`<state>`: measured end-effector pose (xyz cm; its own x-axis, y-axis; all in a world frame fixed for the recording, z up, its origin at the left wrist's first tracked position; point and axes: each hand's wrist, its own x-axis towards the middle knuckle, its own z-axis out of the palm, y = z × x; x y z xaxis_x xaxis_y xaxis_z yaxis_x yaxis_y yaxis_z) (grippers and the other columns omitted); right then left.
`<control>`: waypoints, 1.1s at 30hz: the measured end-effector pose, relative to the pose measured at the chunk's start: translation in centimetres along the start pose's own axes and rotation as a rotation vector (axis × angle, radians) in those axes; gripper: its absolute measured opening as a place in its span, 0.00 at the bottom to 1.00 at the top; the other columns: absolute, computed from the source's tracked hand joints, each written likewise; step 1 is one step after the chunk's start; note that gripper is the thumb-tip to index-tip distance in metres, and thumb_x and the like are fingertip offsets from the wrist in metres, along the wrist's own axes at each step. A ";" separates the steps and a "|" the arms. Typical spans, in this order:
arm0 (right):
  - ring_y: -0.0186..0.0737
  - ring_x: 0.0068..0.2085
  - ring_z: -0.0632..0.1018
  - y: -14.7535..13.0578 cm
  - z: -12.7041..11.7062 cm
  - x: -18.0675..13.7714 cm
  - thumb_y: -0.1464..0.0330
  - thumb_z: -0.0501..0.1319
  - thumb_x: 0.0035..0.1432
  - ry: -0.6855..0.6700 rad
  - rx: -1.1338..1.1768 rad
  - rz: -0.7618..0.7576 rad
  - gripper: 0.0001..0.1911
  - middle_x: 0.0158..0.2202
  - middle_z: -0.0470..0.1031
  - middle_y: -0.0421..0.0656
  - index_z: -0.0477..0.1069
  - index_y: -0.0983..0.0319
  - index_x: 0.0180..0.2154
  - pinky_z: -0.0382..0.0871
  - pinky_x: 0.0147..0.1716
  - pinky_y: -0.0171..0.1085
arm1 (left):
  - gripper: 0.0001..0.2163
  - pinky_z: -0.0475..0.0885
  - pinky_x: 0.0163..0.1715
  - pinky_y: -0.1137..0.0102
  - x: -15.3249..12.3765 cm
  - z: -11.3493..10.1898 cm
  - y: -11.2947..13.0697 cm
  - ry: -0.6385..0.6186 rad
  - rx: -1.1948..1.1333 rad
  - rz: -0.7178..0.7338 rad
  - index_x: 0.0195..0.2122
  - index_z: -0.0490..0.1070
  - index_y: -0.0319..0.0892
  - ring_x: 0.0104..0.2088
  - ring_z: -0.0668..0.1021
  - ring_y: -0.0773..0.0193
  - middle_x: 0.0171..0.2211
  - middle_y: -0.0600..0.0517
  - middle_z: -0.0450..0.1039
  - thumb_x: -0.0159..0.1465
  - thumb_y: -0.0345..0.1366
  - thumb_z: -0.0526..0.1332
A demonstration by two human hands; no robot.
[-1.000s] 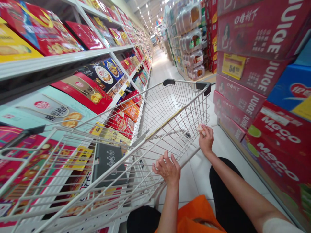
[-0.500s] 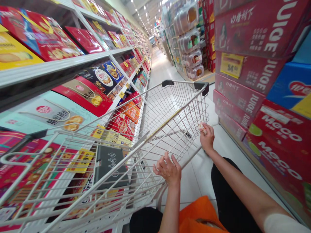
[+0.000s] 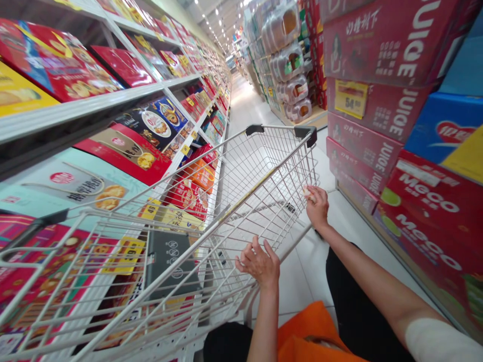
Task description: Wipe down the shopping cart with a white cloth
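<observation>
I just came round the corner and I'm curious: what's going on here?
A person is at a wire shopping cart in a store aisle. Their right hand pinches a pale thing, too small to identify, near the cart's far end. Their left hand, loosely open, is at the cart's side. Shelves of boxed goods stand left, stacked cartons right.

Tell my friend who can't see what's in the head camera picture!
Beside a wire shopping cart, a person's right grip pinches a small pale thing, while the left grip spreads open by the wires. Shelves of colorful boxes stand left; stacked red cartons stand right.
</observation>
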<state>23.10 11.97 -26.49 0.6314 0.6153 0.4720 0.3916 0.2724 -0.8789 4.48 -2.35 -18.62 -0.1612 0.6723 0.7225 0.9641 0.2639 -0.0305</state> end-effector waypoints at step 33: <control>0.43 0.53 0.74 1.6 -0.5 1.1 0.74 0.52 0.55 -0.010 -0.008 0.000 0.22 0.49 0.73 0.50 0.74 0.61 0.50 0.73 0.55 0.47 | 0.14 0.53 0.59 0.45 0.2 0.0 0.2 -0.023 0.001 -0.008 0.50 0.73 0.43 0.48 0.68 0.51 0.44 0.43 0.70 0.66 0.41 0.57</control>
<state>24.74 12.71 -27.33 0.6249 0.6225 0.4711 0.3971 0.2661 -0.8783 4.60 -2.16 -18.49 -0.1740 0.6858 0.7067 0.9624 0.2703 -0.0253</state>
